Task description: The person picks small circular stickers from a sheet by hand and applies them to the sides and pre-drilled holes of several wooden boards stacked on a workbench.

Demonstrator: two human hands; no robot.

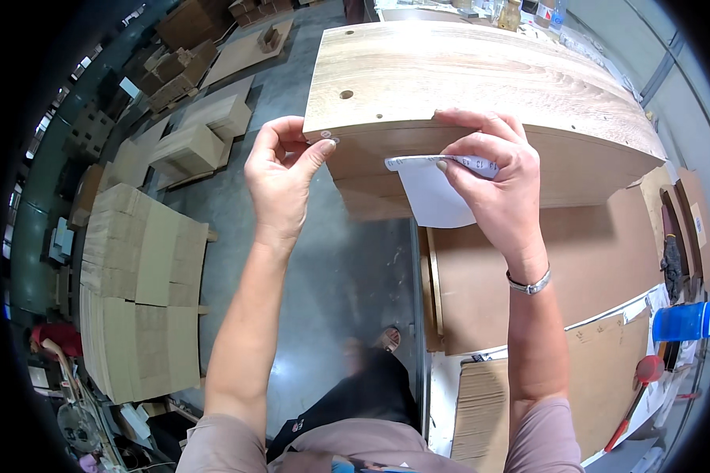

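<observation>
Your left hand (280,169) pinches a small round sticker (330,139) onto the wooden panel's (465,75) front-left corner; your right hand (493,177) fingers clamp a white backing sheet (430,193) at its front edge.

Both forearms enter from the lower edge and reach forward and upward, bare from the short sleeves on. The left forearm runs nearly straight, leaning slightly right, wrist in line with it. The left hand (280,177) is seen from the back, fingers curled inward, the thumb and forefinger tips brought together in a pinch at its upper right. The right forearm rises almost vertically and carries a metal band at the wrist. The right hand (493,177) is bent leftward at the wrist, back toward the camera; its fingers are spread and pressed flat, fingertips (442,166) pointing left, thumb extended along the upper side.
</observation>
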